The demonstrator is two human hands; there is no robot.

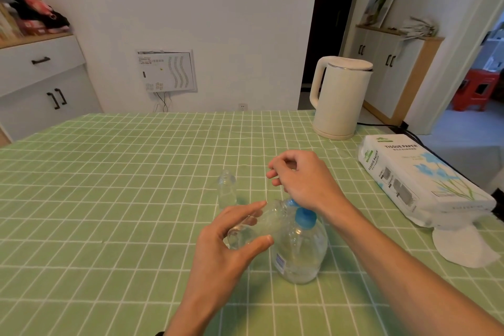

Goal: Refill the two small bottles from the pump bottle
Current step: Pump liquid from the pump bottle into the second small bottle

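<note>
We judge the refill mid-way: our left hand (226, 249) grips one bottle (242, 229) tilted against the pump bottle (300, 254), beneath our right hand (302, 183), fingers curled on we cannot tell what, while the second bottle (227, 188) waits just beyond our left fingertips

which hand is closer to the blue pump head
Right. The right hand lies directly over the blue pump head. The left hand is off to the pump's left, holding a small bottle tilted toward it.

Bare left grip (226, 248), right grip (302, 180) (dark band (160, 333) near left elbow)
</note>
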